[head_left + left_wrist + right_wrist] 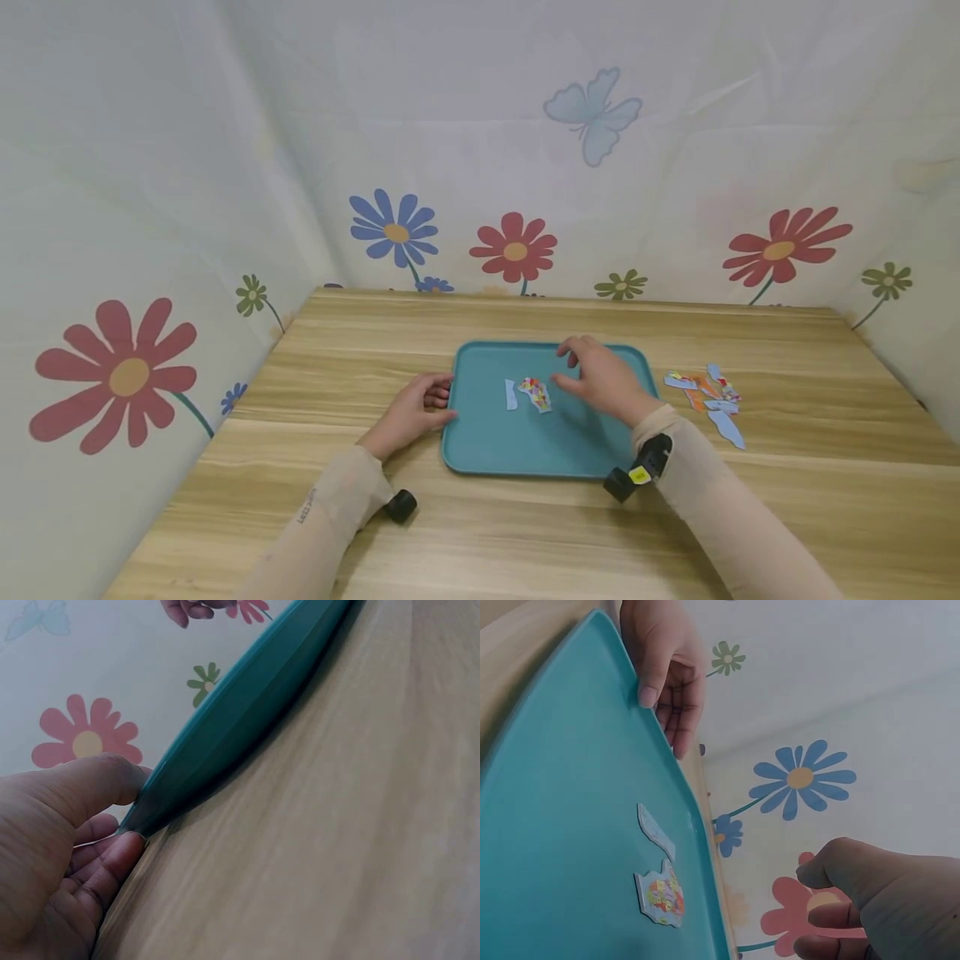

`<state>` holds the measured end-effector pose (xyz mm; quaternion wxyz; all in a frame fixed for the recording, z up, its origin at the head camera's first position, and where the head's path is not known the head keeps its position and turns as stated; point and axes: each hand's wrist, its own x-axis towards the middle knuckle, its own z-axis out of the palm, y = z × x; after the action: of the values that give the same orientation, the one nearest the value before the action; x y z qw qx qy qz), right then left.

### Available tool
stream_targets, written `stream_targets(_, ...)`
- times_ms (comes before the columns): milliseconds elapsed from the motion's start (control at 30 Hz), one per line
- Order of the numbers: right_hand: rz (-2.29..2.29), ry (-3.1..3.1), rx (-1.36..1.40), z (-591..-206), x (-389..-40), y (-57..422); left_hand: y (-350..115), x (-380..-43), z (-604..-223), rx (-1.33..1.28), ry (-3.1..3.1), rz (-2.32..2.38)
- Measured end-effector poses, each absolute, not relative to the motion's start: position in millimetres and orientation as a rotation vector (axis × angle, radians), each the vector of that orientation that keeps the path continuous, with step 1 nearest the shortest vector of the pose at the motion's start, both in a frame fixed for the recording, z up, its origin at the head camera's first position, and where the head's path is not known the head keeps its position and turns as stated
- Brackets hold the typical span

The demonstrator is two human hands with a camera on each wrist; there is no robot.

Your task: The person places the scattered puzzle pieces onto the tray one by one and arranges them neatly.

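Note:
A teal tray (480,450) lies on the wooden table. My left hand (416,410) holds its left rim, thumb on top and fingers at the outer side; the left wrist view shows this grip on the tray (247,712) up close. On the tray are two puzzle-like cut pieces: a narrow pale blue strip (511,395) and a wider piece with a colourful print (537,395). My right hand (603,379) hovers over the tray's right half, just right of the printed piece, fingers loosely bent around nothing. In the right wrist view, the right hand (885,907) is apart from the pieces.
Several more cut pieces, pale blue, orange and multicoloured, lie in a loose pile (708,396) on the table right of the tray. A white cloth backdrop (465,125) with printed flowers and a butterfly stands behind the wooden table (487,533) and along its left.

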<state>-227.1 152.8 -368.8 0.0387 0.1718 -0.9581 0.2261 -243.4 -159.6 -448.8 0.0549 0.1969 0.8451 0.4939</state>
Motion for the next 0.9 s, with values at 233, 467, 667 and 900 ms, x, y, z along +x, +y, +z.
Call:
stream_targets(233, 0.716, -2.897, 0.543, -365.5, -224.7, 161.8, -159.1, -242.0, -446.4, 0.587, 2.572, 1.492)
stream_targets(467, 0.725, -2.842, 0.527, -364.6, -219.4, 174.8, -159.2, -241.5, -446.8, 0.594, 2.569, 1.492)
stream_targets(667, 0.717, -2.83, 0.503, -362.1, -215.2, 187.3, -159.9, -242.0, -448.5, 0.592, 2.572, 1.497)
stream_targets(900, 0.721, -2.79, 0.5, -361.4, -210.3, 203.1, -159.1, -240.1, -448.2, 0.599, 2.579, 1.492)
